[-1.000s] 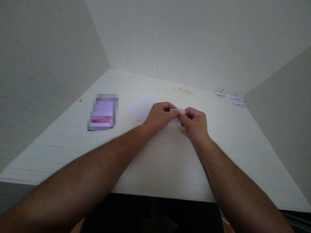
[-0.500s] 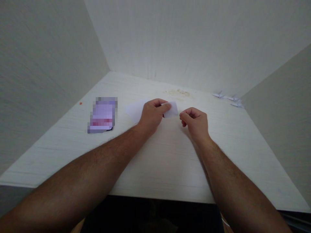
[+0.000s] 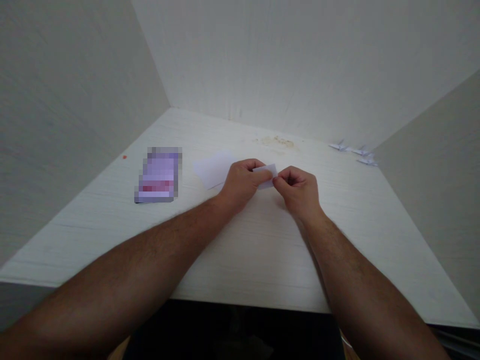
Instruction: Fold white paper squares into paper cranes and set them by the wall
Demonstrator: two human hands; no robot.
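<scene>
Left hand: the left hand [image 3: 242, 184] grasps the paper piece [image 3: 267, 183], thumb laid flat across its near face, fingers behind it.
Right hand: the right hand [image 3: 300, 191] pinches the paper's right edge between thumb and forefinger; its other fingers are curled in.
Paper piece, place: between the two hands, above the middle of the table [image 3: 240, 260].
Paper piece, direction: the long axis runs left to right, slightly slanted, with the right end angled away from the person; the left end is hidden by the left hand. Whether it has one layer or several cannot be told.
White sheet: the white sheet [image 3: 212, 170] lies flat just left of the left hand, partly covered by it, one straight edge toward the person.
Slab: the phone-like slab [image 3: 159, 175], pixelated, lies farther left, its long axis running front to back.
Marks: a brown stain [image 3: 281, 142] lies beyond the hands; a red speck [image 3: 125, 157] sits by the left wall [image 3: 67, 125].
Back right: three crane-like paper figures [image 3: 367, 160] with pointed ends sit close together near the corner of the back wall [image 3: 255, 60] and the right wall [image 3: 438, 165].
Room and edges: pale tabletop stretches from the hands to the front edge, and from the right hand to the right wall; walls bound the other three sides.
</scene>
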